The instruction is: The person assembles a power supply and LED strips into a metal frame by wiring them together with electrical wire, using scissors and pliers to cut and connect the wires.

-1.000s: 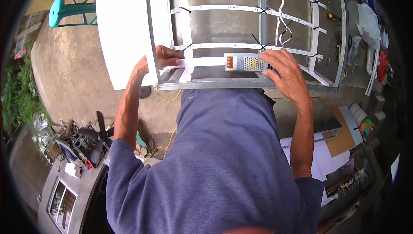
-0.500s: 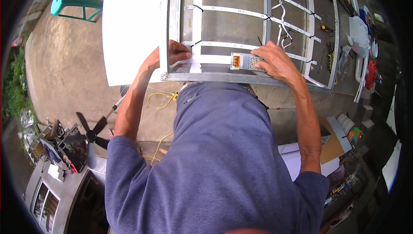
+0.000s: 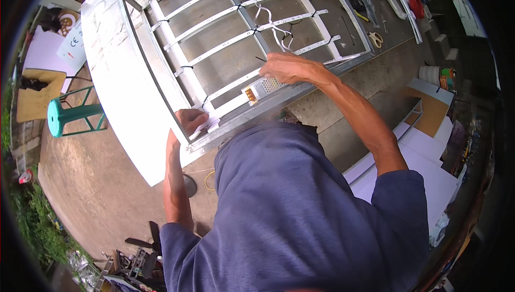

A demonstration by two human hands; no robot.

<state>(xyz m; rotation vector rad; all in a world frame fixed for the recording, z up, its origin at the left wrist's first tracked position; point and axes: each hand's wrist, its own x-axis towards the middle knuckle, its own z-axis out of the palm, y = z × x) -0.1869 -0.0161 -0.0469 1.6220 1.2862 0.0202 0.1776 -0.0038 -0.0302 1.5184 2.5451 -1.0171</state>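
Head view. Power supply: slim silver box, perforated top, orange terminal block facing the left hand; its far end sits under the right hand. Right fingers bent over that end; whether they grip it, cannot tell. Left hand curled at the near end of a white strip that reaches toward the box; grip hidden, cannot tell. Metal frame: near bar runs just on the body side of both hands, corner beside the left. Beyond the right hand, open gaps between LED strips.
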